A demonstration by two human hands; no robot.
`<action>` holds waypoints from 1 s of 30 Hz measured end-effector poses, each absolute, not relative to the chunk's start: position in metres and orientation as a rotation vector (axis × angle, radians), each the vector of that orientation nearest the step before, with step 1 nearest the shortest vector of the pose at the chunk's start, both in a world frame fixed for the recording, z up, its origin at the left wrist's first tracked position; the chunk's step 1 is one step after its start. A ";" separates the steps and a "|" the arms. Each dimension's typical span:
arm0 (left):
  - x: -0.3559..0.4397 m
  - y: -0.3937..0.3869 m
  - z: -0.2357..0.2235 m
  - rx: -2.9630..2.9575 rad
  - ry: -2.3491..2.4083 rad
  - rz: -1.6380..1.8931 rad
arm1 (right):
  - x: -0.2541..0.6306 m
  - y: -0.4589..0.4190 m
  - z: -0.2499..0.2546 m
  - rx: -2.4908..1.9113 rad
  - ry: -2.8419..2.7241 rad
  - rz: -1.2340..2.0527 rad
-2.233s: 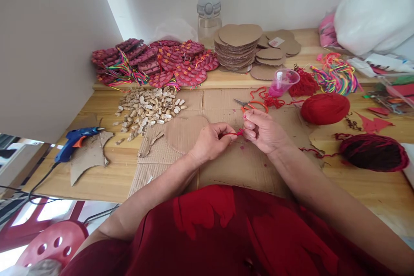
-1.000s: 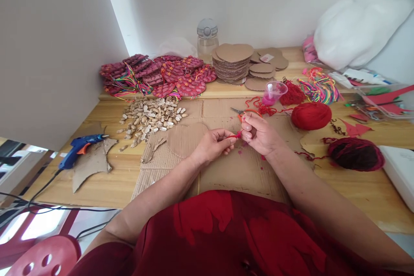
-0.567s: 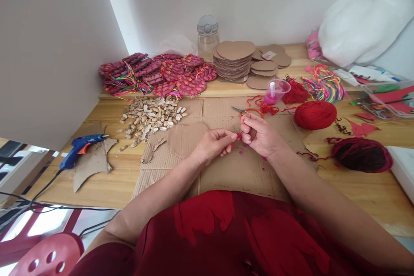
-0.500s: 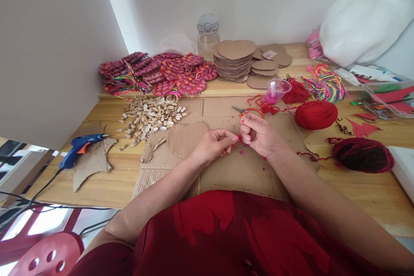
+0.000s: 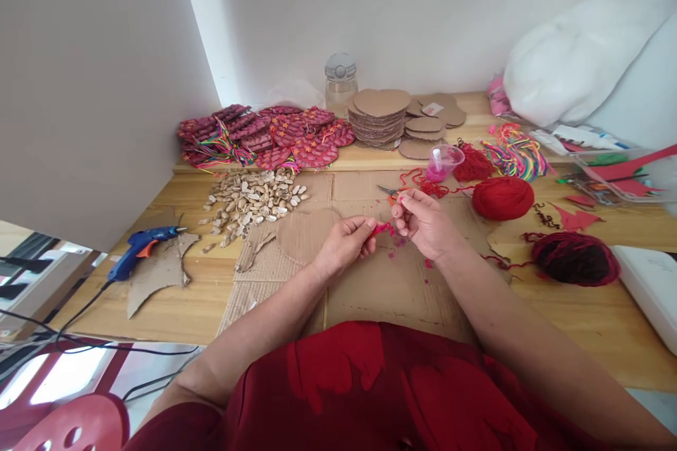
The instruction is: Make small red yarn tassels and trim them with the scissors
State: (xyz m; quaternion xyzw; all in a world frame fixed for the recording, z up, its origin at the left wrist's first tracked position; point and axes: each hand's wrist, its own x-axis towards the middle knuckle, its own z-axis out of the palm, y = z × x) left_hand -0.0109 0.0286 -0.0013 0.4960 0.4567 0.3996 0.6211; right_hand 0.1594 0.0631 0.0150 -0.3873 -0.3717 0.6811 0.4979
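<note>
My left hand (image 5: 346,243) is closed in a pinch on a short piece of red yarn (image 5: 381,229), which sticks out to the right from its fingertips. My right hand (image 5: 423,222) is a little to the right, its thumb and forefinger pinched together with a pink speck at the tips; what it holds is hard to make out. Behind the right hand lie scissors (image 5: 388,190) with orange handles, partly hidden by the fingers. Below both hands is a brown cardboard sheet (image 5: 370,289) with pink stains. A heart-shaped cardboard piece (image 5: 304,234) lies left of the left hand.
Peanut shells (image 5: 254,201) are heaped at left, near a blue glue gun (image 5: 140,250). Decorated red pieces (image 5: 275,134), a bottle (image 5: 340,84) and stacked cardboard hearts (image 5: 378,120) stand behind. On the right are a pink-filled cup (image 5: 444,161), a red yarn ball (image 5: 502,198) and a dark yarn ball (image 5: 574,258).
My hands have moved apart: the left has drawn leftward with the red yarn piece, which now shows more at its fingertips. The right fingers have loosened slightly. The camera view has shifted a little.
</note>
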 end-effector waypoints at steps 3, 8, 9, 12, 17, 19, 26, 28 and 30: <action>-0.012 0.030 -0.002 1.185 1.060 0.920 | 0.158 0.061 0.014 -0.956 -0.916 1.623; -0.015 0.032 0.000 1.146 1.043 0.924 | 0.158 0.062 0.011 -0.965 -0.911 1.595; -0.015 0.032 0.001 1.125 1.021 0.915 | 0.158 0.063 0.011 -0.970 -0.896 1.588; -0.016 0.032 0.003 1.114 0.973 0.892 | 0.160 0.066 0.009 -0.979 -0.847 1.560; -0.016 0.033 0.001 0.968 0.949 0.897 | 0.163 0.069 0.006 -1.010 -0.801 1.521; -0.015 0.035 0.000 0.863 0.941 0.923 | 0.164 0.071 0.006 -1.028 -0.780 1.489; -0.016 0.038 0.002 0.746 0.917 1.052 | 0.164 0.065 0.009 -1.117 -1.161 1.559; -0.016 0.037 0.002 0.756 0.911 1.072 | 0.160 0.061 0.007 -1.128 -1.327 1.644; -0.016 0.037 0.003 0.788 0.902 1.070 | 0.156 0.059 0.004 -1.105 -1.357 1.658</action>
